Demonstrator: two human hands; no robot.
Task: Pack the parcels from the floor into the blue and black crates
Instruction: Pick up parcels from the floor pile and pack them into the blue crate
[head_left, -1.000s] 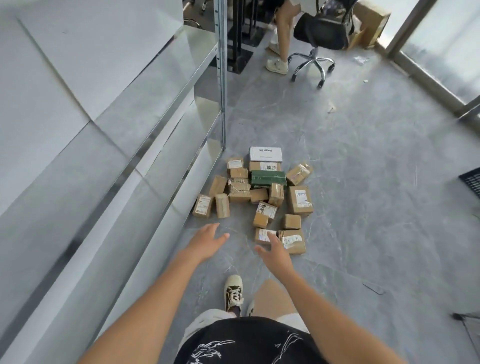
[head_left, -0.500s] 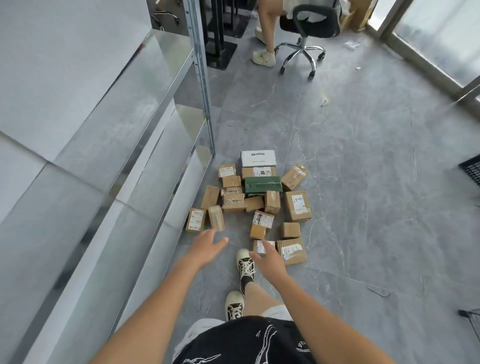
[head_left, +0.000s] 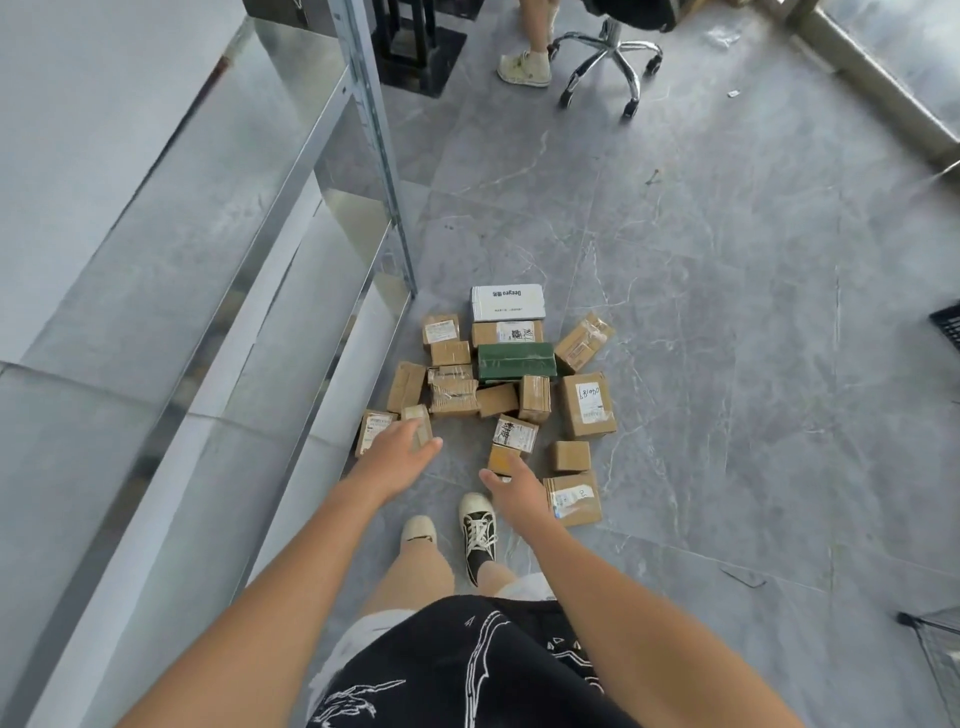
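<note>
Several cardboard parcels lie in a heap on the grey floor, with a white box (head_left: 507, 302) at the far end and a dark green box (head_left: 516, 360) in the middle. My left hand (head_left: 399, 451) is stretched out, fingers relaxed, over two small brown parcels (head_left: 418, 422) at the heap's left edge. My right hand (head_left: 511, 487) reaches forward with spread fingers, just short of a small brown parcel (head_left: 501, 459) and beside a taped, labelled one (head_left: 573, 499). Neither hand holds anything. A black crate's corner (head_left: 946, 326) shows at the right edge; no blue crate is in view.
A metal shelving rack (head_left: 291, 270) runs along the left, its upright post (head_left: 382, 156) close to the heap. A seated person's foot (head_left: 524, 68) and an office chair base (head_left: 608, 57) are at the top. My own feet (head_left: 478, 525) stand just before the parcels. A wire object (head_left: 935, 644) sits lower right.
I have stepped closer to the heap. Both hands have moved forward and down, the left now over the leftmost parcels and the right next to the nearest ones.
</note>
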